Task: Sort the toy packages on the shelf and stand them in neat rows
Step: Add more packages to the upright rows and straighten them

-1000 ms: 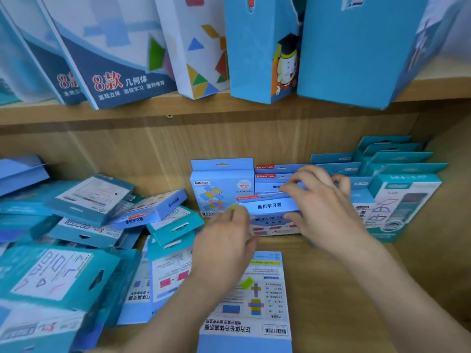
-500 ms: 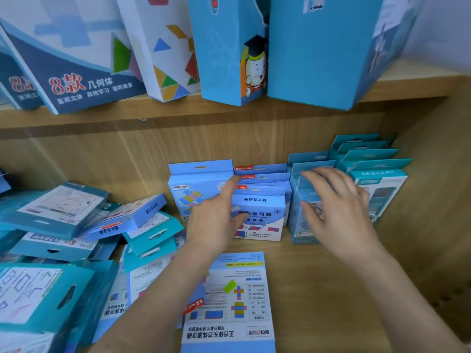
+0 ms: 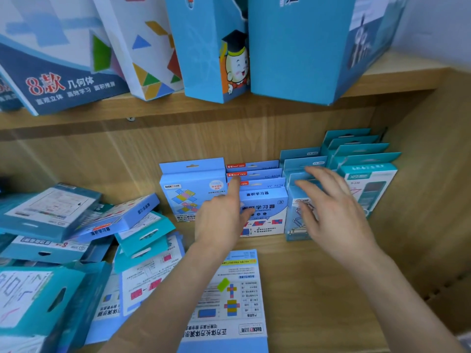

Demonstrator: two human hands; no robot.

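1. Head view: the front package (image 3: 265,207) stands upright and faces the near side, heading 1 far row.
2. The left hand (image 3: 219,222), fingers straight, touches its left edge. The right hand (image 3: 334,215) is spread and relaxed just to its right.
3. On the wooden shelf (image 3: 318,276), a loose heap (image 3: 76,225) lies to the left.

The person's left hand (image 3: 219,220) and right hand (image 3: 336,217) are bare, with slim fingers. The left forearm (image 3: 165,301) and the right forearm (image 3: 397,296) are bare as well, smooth and uncovered all the way to the picture's bottom edge. The right hand's fingertips (image 3: 309,170) are blurred, so the nails cannot be made out.
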